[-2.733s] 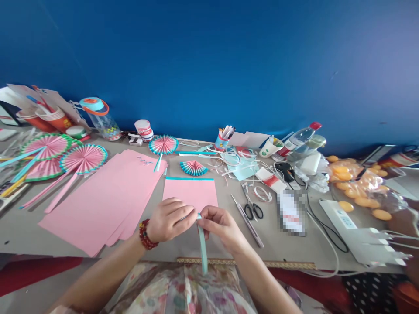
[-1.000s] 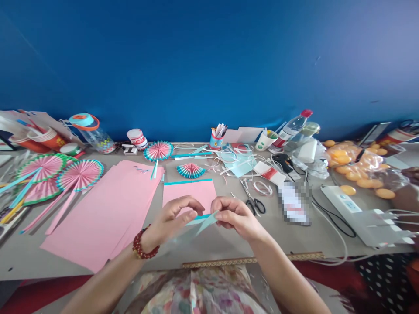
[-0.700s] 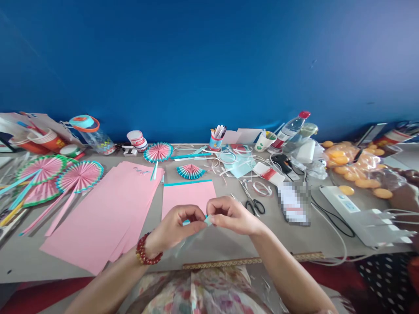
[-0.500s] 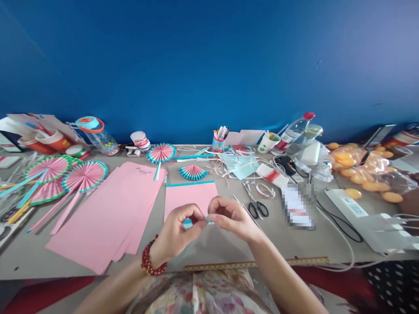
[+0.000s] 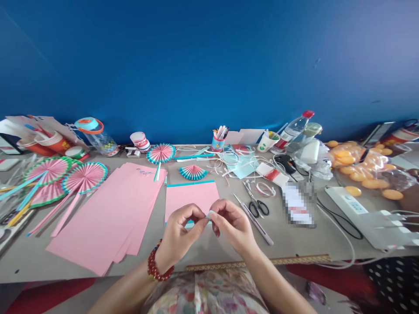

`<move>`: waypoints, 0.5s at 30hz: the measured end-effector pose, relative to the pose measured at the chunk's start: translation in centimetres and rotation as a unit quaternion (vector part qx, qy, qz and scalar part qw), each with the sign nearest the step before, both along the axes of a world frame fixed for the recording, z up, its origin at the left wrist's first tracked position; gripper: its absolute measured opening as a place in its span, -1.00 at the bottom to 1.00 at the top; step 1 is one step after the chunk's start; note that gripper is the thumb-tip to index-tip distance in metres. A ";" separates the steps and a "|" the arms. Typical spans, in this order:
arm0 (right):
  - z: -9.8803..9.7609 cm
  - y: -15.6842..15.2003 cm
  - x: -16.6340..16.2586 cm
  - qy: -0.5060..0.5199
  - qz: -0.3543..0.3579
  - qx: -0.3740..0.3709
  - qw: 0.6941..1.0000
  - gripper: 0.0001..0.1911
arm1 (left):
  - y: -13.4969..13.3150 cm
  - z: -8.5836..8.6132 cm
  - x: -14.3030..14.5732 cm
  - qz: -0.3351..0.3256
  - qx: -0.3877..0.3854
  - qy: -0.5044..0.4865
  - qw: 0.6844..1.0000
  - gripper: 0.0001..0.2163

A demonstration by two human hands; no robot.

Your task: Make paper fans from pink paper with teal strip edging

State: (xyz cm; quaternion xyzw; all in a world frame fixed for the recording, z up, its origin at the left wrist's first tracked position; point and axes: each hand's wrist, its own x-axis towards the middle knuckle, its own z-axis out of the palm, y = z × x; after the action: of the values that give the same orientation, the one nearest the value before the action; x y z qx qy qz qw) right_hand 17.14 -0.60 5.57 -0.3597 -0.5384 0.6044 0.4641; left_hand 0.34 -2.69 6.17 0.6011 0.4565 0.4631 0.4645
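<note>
My left hand [image 5: 186,226], a beaded bracelet on its wrist, is closed in a pinch on a small pale blue strip [image 5: 208,215]. The thumb and finger of my right hand [image 5: 231,224] grip the same strip from the other side, so the fingertips almost meet. Most of the strip is covered by my fingers. Beneath and beyond my hands lies a pink sheet [image 5: 193,197] with blue bands along its far and near edges. A folded pink-and-blue paper fan [image 5: 193,173] rests just past that sheet.
Pink sheets [image 5: 108,213] and finished paper fans [image 5: 84,176] lie on the left. To the right are scissors [image 5: 258,207], a craft knife [image 5: 255,221] and a power strip [image 5: 350,205]. A wooden ruler [image 5: 262,262] runs along the near edge. A bottle [image 5: 294,131] stands at the back.
Both hands have shifted slightly right, still pinching the strip. My right hand has turned, showing more of its curled fingers, and the craft knife is now uncovered.
</note>
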 end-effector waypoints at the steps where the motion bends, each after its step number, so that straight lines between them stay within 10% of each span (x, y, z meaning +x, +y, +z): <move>1: 0.1 0.0 -0.1 0.002 0.000 0.000 1.000 -0.77 | 0.0 -0.1 0.0 0.000 -0.003 -0.005 1.000 -0.78; 15: -0.3 -0.1 -0.5 0.006 -0.021 -0.003 1.000 -0.75 | -0.1 -0.6 -0.1 0.000 -0.030 -0.038 0.999 -0.77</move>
State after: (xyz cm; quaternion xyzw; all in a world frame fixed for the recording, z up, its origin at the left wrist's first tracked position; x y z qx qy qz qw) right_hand 16.62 -0.66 5.24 -0.3688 -0.5261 0.5979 0.4793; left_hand 0.20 -2.75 5.57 0.5694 0.4521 0.4715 0.4991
